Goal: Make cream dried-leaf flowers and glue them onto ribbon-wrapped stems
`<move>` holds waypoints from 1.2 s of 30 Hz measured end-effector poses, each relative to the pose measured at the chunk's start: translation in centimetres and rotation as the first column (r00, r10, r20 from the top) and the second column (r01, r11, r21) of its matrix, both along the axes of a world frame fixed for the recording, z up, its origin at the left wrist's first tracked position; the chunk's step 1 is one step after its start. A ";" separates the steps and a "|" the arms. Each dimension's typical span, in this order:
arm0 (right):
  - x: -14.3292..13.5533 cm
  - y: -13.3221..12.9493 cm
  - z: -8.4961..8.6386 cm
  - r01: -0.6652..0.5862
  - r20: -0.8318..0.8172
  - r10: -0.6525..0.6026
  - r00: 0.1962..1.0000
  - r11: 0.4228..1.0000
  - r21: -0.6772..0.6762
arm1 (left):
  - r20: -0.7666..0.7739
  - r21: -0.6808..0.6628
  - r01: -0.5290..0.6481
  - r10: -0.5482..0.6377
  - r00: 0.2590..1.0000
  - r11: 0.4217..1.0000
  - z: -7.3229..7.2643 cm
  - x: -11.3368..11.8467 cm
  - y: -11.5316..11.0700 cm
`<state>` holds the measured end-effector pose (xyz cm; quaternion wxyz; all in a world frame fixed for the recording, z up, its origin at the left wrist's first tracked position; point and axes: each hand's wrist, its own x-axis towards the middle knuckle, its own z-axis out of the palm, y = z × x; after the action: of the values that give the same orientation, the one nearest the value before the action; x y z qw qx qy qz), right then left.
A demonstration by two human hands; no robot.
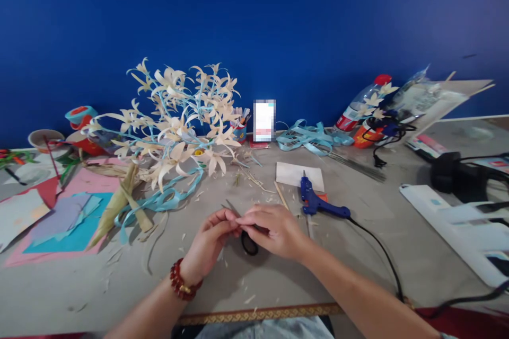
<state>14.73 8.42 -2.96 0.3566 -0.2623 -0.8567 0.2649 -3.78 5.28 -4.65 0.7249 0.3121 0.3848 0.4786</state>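
Note:
Near the front middle of the table, my left hand (212,241) and my right hand (274,229) meet at the fingertips. Both are closed in a pinch on something too small to make out. A red bead bracelet (183,280) circles my left wrist. Scissors with a black handle (249,244) lie beneath my hands, partly hidden, the blade tips showing just above my left fingers. To the right of my right hand, a blue glue gun (314,201) rests with its nozzle over a white card (288,174).
Pale flowers on blue stems (178,111) stand back left, with blue ribbon (175,198) and coloured paper (67,222) below. More ribbon (306,136), a bottle (356,106) and thin wires (360,167) are back right. A power strip (453,228) lies far right; a cable (377,251) trails to the front.

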 end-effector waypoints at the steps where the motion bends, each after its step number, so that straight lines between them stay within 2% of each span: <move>1: 0.1 0.1 -0.1 0.001 -0.013 -0.001 1.000 1.000 0.006 | 0.015 -0.004 0.003 -0.003 1.000 1.000 0.0 0.0 0.1; 6: 0.2 0.4 -0.5 0.004 -0.131 -0.014 0.991 0.997 -0.074 | 0.019 0.037 0.012 -0.012 1.000 0.999 0.2 -0.2 0.2; 11: -0.2 0.0 -0.4 0.049 -0.166 -0.090 0.982 0.971 -0.232 | -0.154 0.211 -0.026 0.059 0.986 0.977 0.0 0.0 0.0; 14: -0.6 -0.4 -0.2 0.104 -0.144 -0.165 0.976 0.928 -0.359 | -0.303 0.345 -0.034 0.145 0.942 0.938 -0.2 0.2 -0.2; 17: -0.9 -0.6 -0.4 0.145 -0.132 -0.233 0.963 0.869 -0.473 | -0.469 0.487 0.003 0.258 0.845 0.874 -0.4 0.2 -0.3; 20: -1.2 -0.4 -1.0 0.073 -0.196 -0.250 0.948 0.772 -0.632 | -0.586 0.630 0.071 0.414 0.697 0.773 -0.3 0.0 -0.4; 22: -1.2 -0.2 -1.3 -0.029 -0.256 -0.244 0.935 0.668 -0.744 | -0.598 0.708 0.114 0.506 0.621 0.697 -0.2 -0.1 -0.4; 25: -1.2 0.1 -1.3 -0.143 -0.290 -0.248 0.924 0.479 -0.866 | -0.594 0.782 0.239 0.572 0.565 0.576 -0.1 -0.6 -0.4; 27: -1.1 0.3 -1.0 -0.194 -0.299 -0.247 0.922 0.374 -0.907 | -0.598 0.799 0.334 0.597 0.535 0.501 -0.1 -0.8 -0.5; 30: -0.9 0.3 -0.7 -0.282 -0.355 -0.246 0.902 0.287 -0.916 | -0.573 0.818 0.401 0.638 0.514 0.412 -0.2 -1.1 -0.4; 32: -0.9 0.3 -0.6 -0.349 -0.410 -0.241 0.880 0.258 -0.901 | -0.551 0.834 0.375 0.634 0.543 0.405 -0.1 -1.1 -0.4; 36: -0.8 0.5 -0.7 -0.416 -0.476 -0.219 0.852 0.270 -0.868 | -0.573 0.803 0.257 0.574 0.585 0.538 0.1 -0.8 -0.3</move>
<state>13.91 8.95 -3.69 0.3195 -0.2852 -0.4078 0.8064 -4.56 4.98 -4.56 0.1814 0.7478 0.4210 0.4802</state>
